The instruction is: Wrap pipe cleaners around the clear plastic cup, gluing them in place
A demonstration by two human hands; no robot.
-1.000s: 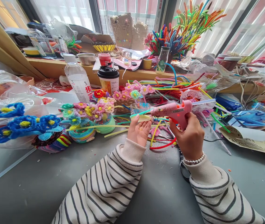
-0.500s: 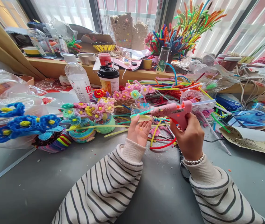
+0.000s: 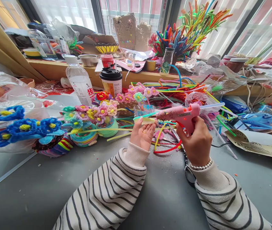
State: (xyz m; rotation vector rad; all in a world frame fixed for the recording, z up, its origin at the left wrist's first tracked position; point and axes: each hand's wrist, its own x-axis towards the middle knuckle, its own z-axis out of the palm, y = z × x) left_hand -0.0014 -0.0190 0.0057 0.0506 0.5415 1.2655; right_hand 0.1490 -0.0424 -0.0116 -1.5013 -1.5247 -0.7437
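Observation:
My right hand [image 3: 197,140] is wrapped round the handle of a pink glue gun [image 3: 186,114] with a lit red light and a clear glue stick in its back. The gun's nozzle points left, just above my left hand [image 3: 142,134]. Between thumb and fingers, my left hand holds a small pale yellowish disc [image 3: 145,120]. A turquoise strip [image 3: 145,115] lies along the disc's top, close to the nozzle. Whether nozzle and disc touch I cannot tell.
Blue fuzzy flowers [image 3: 26,127] stand at the left, beside turquoise pots with pastel flowers [image 3: 83,135]. Behind are a water bottle [image 3: 79,83], a lidded cup [image 3: 111,83] and piled pipe cleaners [image 3: 174,86]. Black-handled scissors [image 3: 189,174] lie near my right wrist.
My right hand and the glue gun have shifted slightly to the right. My left hand has barely moved and still holds the disc.

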